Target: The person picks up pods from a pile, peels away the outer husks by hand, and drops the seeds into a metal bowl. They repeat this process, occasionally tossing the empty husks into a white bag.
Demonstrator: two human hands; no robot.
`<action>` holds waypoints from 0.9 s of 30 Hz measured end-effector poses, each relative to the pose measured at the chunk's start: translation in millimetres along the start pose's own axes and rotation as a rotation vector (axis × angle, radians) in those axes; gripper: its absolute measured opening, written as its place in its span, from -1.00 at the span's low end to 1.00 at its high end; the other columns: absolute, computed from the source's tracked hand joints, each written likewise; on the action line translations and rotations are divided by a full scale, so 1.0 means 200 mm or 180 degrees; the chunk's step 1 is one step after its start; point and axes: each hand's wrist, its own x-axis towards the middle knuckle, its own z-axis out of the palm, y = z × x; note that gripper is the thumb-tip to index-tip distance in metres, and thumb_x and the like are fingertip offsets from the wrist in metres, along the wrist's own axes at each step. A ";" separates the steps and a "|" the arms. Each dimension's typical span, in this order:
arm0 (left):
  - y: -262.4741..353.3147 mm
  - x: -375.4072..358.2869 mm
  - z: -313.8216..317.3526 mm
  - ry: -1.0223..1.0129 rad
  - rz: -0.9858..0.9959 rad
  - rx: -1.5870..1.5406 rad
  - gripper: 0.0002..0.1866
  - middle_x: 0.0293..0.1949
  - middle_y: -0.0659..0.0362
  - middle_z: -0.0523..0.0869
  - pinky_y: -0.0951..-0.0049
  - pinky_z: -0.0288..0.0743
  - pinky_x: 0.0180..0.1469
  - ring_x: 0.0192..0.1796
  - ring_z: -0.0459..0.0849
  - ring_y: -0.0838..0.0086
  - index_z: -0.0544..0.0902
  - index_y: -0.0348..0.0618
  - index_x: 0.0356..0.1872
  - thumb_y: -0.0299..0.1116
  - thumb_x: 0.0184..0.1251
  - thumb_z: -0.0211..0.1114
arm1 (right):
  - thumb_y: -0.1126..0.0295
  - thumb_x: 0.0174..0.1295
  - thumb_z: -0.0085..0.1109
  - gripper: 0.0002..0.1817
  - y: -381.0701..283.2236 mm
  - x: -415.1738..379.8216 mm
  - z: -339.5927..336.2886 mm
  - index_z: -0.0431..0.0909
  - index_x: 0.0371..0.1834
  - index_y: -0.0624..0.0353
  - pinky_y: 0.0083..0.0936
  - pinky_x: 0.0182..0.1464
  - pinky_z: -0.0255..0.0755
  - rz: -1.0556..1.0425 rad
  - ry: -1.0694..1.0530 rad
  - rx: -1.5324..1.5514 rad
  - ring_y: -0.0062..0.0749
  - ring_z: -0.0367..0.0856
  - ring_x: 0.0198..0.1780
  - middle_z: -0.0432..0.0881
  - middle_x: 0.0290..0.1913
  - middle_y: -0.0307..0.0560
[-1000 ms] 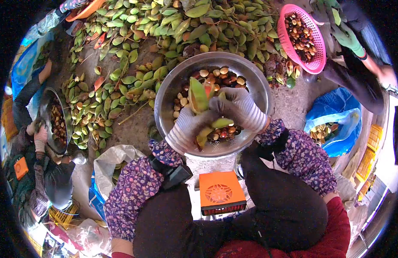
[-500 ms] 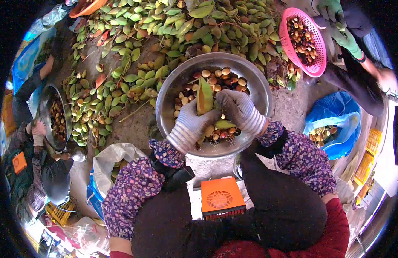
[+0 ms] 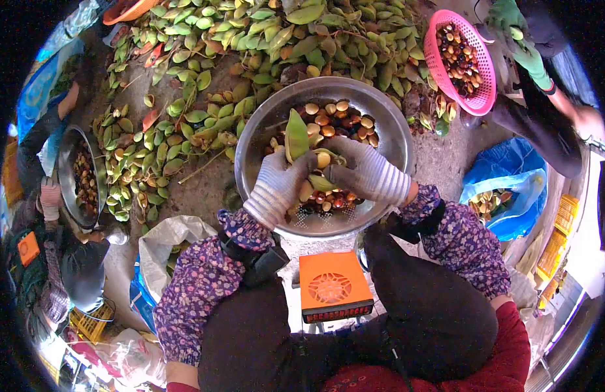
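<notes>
Both hands, in striped, darkly soiled work gloves, are over a metal bowl (image 3: 245, 140) with small holes in its base. My left hand (image 3: 274, 189) is closed on a green pod (image 3: 296, 136) that stands up from the fingers. More green pod pieces (image 3: 321, 183) show below its fingertips. Opposite it, my right hand (image 3: 376, 173) has its fingers bent and pressed against an opened piece of pod (image 3: 338, 159). A pale yellow seed (image 3: 323, 159) shows between the two hands. Brown and tan seeds (image 3: 358, 129) lie in the bowl.
A large heap of green pods (image 3: 217, 39) covers the ground ahead. A pink basket (image 3: 490, 72) of seeds stands by another person's green glove (image 3: 528, 55). Blue sack (image 3: 511, 160) at right, whitish sack (image 3: 175, 228) at left, orange box fan (image 3: 335, 277) between my legs.
The upright pod has tipped and shifted left with my left hand. A pale seed now shows between the hands, and my right fingers have moved slightly down.
</notes>
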 end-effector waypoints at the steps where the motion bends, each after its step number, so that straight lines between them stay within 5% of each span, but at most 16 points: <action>1: -0.01 0.00 0.00 0.0000 -0.0002 -0.0003 -0.68 -0.35 0.13 0.68 0.55 0.52 -0.27 -0.34 0.63 0.55 0.58 -0.39 -0.18 -0.29 0.19 0.26 | 0.40 0.20 0.12 -0.59 -0.01 0.01 0.00 0.34 0.10 0.28 -0.54 -0.02 0.43 0.0003 -0.0002 -0.0001 -0.45 0.52 -0.06 0.55 -0.09 -0.07; 4: -0.01 0.00 -0.03 -0.0077 -0.0263 0.0025 -0.65 -0.36 0.14 0.68 0.54 0.52 -0.29 -0.36 0.63 0.54 0.58 -0.39 -0.15 -0.26 0.21 0.24 | 0.40 0.09 0.20 -0.55 -0.04 0.04 -0.02 0.37 0.07 0.25 -0.48 -0.05 0.45 0.0144 0.0353 -0.1405 -0.29 0.58 -0.09 0.57 -0.14 0.05; 6: -0.01 0.02 -0.06 -0.0249 -0.0650 0.0526 -0.64 -0.37 0.16 0.67 0.54 0.52 -0.30 -0.35 0.63 0.54 0.58 -0.37 -0.13 -0.24 0.22 0.23 | 0.39 0.06 0.22 -0.60 -0.01 0.05 -0.03 0.42 -0.01 0.20 -0.42 -0.16 0.48 -0.0627 0.0048 -0.2389 -0.16 0.61 -0.18 0.56 -0.24 0.09; 10: -0.06 0.02 -0.06 -0.0423 -0.0932 0.0131 -0.64 -0.35 0.17 0.66 0.54 0.51 -0.28 -0.34 0.63 0.53 0.58 -0.36 -0.11 -0.25 0.22 0.22 | 0.35 0.11 0.15 -0.68 0.01 0.04 -0.05 0.39 -0.09 0.22 -0.27 -0.25 0.47 -0.1076 -0.0336 -0.2820 0.07 0.56 -0.26 0.57 -0.29 0.13; 13: -0.03 0.00 -0.03 -0.0701 -0.0650 0.0138 -0.65 -0.30 0.17 0.66 0.54 0.51 -0.23 -0.30 0.63 0.53 0.57 -0.36 -0.09 -0.27 0.21 0.21 | 0.41 0.15 0.05 -0.79 0.04 0.01 -0.03 0.45 -0.15 0.21 -0.23 -0.28 0.44 -0.0298 0.0684 -0.0963 0.07 0.57 -0.29 0.58 -0.35 0.17; 16: 0.01 0.01 -0.03 -0.0356 -0.0664 -0.0262 -0.65 -0.26 0.15 0.66 0.53 0.51 -0.19 -0.25 0.63 0.53 0.55 -0.37 -0.08 -0.31 0.21 0.21 | 0.35 0.17 0.08 -0.79 0.17 0.01 -0.12 0.46 -0.19 0.22 -0.24 -0.28 0.43 -0.0109 0.0914 -0.1349 0.03 0.58 -0.32 0.58 -0.36 0.15; 18: 0.00 0.02 -0.03 0.0156 -0.0238 -0.0381 -0.65 -0.24 0.12 0.67 0.54 0.50 -0.18 -0.21 0.63 0.52 0.54 -0.38 -0.07 -0.34 0.19 0.23 | 0.32 0.20 0.08 -0.80 0.06 -0.02 -0.09 0.47 -0.24 0.24 -0.25 -0.26 0.43 0.0533 0.0498 -0.1515 -0.06 0.57 -0.35 0.59 -0.35 0.10; 20: -0.01 0.02 -0.03 0.0261 -0.0172 -0.0483 -0.66 -0.25 0.12 0.66 0.54 0.50 -0.18 -0.22 0.63 0.51 0.54 -0.39 -0.09 -0.35 0.18 0.23 | 0.29 0.27 0.04 -0.78 0.01 -0.03 0.00 0.47 -0.29 0.26 -0.31 -0.26 0.42 0.1298 0.0811 0.2643 -0.24 0.56 -0.35 0.60 -0.34 0.04; 21: -0.03 0.03 -0.02 0.0254 -0.0076 -0.0547 -0.65 -0.19 0.14 0.66 0.54 0.49 -0.12 -0.17 0.62 0.51 0.53 -0.37 -0.05 -0.32 0.22 0.23 | 0.28 0.33 -0.03 -0.76 0.00 -0.04 -0.02 0.49 -0.26 0.25 -0.42 -0.21 0.44 0.0086 -0.0090 0.0181 -0.40 0.55 -0.30 0.62 -0.29 -0.04; 22: -0.04 0.04 -0.02 0.0242 0.0021 -0.0606 -0.64 -0.14 0.16 0.65 0.54 0.48 -0.05 -0.12 0.61 0.51 0.53 -0.35 -0.02 -0.30 0.26 0.22 | 0.24 0.34 -0.02 -0.74 -0.02 -0.04 0.02 0.51 -0.18 0.24 -0.53 -0.19 0.42 0.0803 -0.0034 -0.0099 -0.51 0.54 -0.26 0.62 -0.28 -0.11; 24: 0.00 0.02 0.04 0.0375 0.0174 -0.0479 -0.67 -0.20 0.15 0.65 0.55 0.49 -0.13 -0.19 0.62 0.52 0.53 -0.36 -0.07 -0.33 0.23 0.23 | 0.23 0.33 0.01 -0.71 0.05 -0.03 0.14 0.52 -0.12 0.25 -0.54 -0.16 0.41 -0.0080 0.0469 0.0934 -0.53 0.54 -0.22 0.62 -0.26 -0.13; 27: 0.03 0.01 0.04 0.0416 0.0381 -0.0340 -0.70 -0.26 0.13 0.65 0.56 0.51 -0.23 -0.27 0.62 0.53 0.52 -0.37 -0.12 -0.37 0.20 0.23 | 0.25 0.33 0.02 -0.71 -0.02 -0.02 0.11 0.53 -0.14 0.29 -0.53 -0.22 0.41 0.0384 0.0561 0.1227 -0.56 0.52 -0.26 0.61 -0.31 -0.18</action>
